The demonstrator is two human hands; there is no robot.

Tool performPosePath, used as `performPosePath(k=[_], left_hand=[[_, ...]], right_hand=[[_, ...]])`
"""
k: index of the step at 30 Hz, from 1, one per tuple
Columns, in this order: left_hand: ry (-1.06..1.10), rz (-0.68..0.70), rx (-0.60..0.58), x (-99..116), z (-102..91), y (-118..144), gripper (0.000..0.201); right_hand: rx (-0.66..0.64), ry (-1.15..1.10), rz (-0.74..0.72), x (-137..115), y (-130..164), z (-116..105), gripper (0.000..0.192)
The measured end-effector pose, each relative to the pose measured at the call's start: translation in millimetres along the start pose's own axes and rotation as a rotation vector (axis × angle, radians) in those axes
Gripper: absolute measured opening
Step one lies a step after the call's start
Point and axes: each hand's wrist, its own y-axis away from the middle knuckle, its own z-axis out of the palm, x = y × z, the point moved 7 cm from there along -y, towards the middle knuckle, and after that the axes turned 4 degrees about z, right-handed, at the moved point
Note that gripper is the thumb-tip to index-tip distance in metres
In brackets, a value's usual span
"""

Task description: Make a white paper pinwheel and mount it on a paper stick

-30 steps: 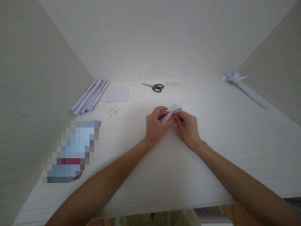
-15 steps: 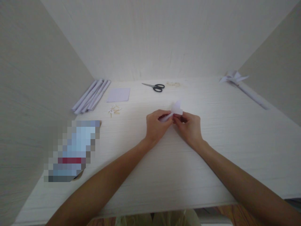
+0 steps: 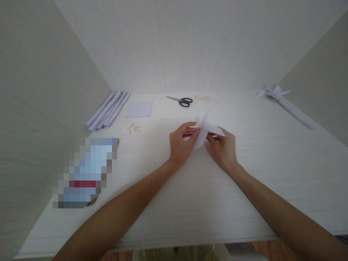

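Both hands work a folded piece of paper point(image 3: 206, 129) just above the table point(image 3: 244, 174), near its middle. Left hand point(image 3: 181, 145) pinches the paper's left side between thumb and fingertips; right hand point(image 3: 224, 148) grips the right side, paper lying over its fingers. Neither hand is free.

Doing it well, as I judge it: keep the left pinch fixed as an anchor, let the right fingers open or press the flap slowly, line up edges before creasing, avoid tearing thin paper.

Versus the earlier frames: paper was a narrow bundled strip between the fingertips, now it's spread out into a wider, pointed flap standing up between the hands. Hands sit in almost the same spot, right one slightly lower.

Around: scissors point(image 3: 183, 100) at the back, flat sheet point(image 3: 139, 109) and rolled paper tubes point(image 3: 108, 110) back left, small scraps point(image 3: 134, 126) near them, a finished paper pinwheel point(image 3: 274, 91) far right.
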Motion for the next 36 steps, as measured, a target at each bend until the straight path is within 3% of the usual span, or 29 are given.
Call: performPosePath(k=[9,27,36], left_hand=[[0.052,0.022,0.041,4,-2.7,0,0.035],[0.040,-0.001,0.027,2,-2.1,-1,0.028],[0.054,-0.028,0.023,3,-1.3,-2,0.026]], right_hand=[[0.003,-0.075,-0.074,-1,1,-2,0.006],[-0.011,0.132,-0.247,-20,3,-2,0.016],[-0.052,0.185,-0.208,-18,2,2,0.018]])
